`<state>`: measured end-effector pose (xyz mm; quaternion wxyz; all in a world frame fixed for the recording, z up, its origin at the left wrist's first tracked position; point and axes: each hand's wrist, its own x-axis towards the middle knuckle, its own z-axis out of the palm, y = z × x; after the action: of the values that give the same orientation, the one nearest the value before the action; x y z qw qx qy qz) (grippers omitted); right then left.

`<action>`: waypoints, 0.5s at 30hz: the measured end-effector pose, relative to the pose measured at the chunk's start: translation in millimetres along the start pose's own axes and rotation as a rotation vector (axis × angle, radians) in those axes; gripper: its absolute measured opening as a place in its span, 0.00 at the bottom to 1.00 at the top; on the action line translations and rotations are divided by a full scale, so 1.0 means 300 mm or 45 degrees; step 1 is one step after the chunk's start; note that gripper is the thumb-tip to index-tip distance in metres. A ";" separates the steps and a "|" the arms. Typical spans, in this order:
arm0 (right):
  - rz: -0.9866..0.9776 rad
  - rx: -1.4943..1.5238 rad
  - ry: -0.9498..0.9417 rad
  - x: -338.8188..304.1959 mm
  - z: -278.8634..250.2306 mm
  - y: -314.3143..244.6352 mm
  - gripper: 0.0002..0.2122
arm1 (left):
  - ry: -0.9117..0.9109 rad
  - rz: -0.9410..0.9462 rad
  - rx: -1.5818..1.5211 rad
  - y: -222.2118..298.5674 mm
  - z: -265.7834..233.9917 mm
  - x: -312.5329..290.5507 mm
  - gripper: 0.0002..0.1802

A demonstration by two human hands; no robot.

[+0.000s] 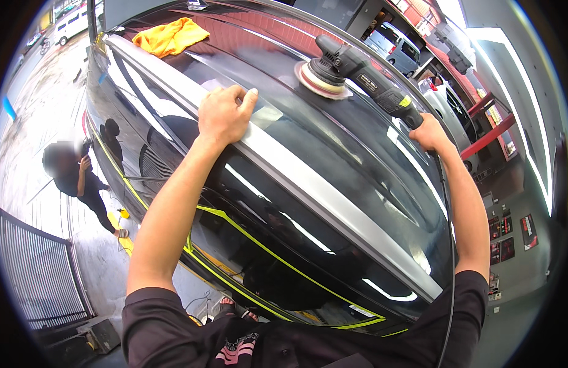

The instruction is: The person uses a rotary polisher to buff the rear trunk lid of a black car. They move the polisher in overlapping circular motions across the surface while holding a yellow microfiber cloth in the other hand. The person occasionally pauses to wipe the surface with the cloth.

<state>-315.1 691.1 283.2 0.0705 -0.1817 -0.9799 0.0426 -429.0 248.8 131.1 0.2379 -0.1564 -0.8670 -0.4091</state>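
Note:
A black dual-action polisher point(364, 73) with a pale round pad point(321, 81) lies against the glossy dark car roof point(333, 141). My right hand point(430, 132) is closed around its rear handle, at the cord end. My left hand point(226, 113) rests on the silver roof rail point(345, 211), with fingers curled over it and thumb raised. Hazy smears cover the roof between my hands. Farther along the roof, near the rail, lies a crumpled orange cloth point(170, 37).
The black power cord point(451, 245) hangs beside my right arm. Yellow-green masking tape point(265, 251) edges the car's side panels. A person in dark clothes point(75, 175) stands at the left, near a metal gate point(42, 270). Other vehicles, including a grey van point(391, 46), stand beyond the car.

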 end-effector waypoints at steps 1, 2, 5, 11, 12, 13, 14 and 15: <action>0.000 0.007 -0.009 0.007 0.003 -0.018 0.12 | -0.005 -0.007 -0.003 0.004 0.000 -0.002 0.24; -0.033 -0.006 0.006 0.021 0.013 -0.036 0.11 | -0.010 -0.016 -0.005 0.008 -0.001 -0.007 0.24; -0.017 -0.005 -0.013 0.077 0.032 -0.111 0.10 | -0.024 -0.020 -0.026 0.003 0.009 -0.015 0.24; -0.059 0.025 -0.064 0.227 0.058 -0.287 0.10 | 0.005 0.044 -0.022 -0.004 0.019 -0.010 0.23; -0.090 -0.055 -0.033 0.251 0.066 -0.319 0.10 | -0.008 0.042 -0.042 0.003 0.012 -0.010 0.23; -0.071 -0.011 -0.094 0.270 0.064 -0.343 0.10 | -0.022 0.041 -0.064 0.008 0.007 -0.010 0.23; -0.107 0.004 -0.089 0.284 0.076 -0.388 0.10 | -0.029 0.035 -0.063 0.003 -0.001 -0.012 0.23; -0.137 0.019 -0.079 0.295 0.082 -0.428 0.10 | -0.031 0.031 -0.056 0.001 -0.005 -0.011 0.23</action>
<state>-445.8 602.3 283.9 0.0437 -0.1269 -0.9896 0.0518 -425.6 247.5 130.3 0.2287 -0.1771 -0.8587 -0.4230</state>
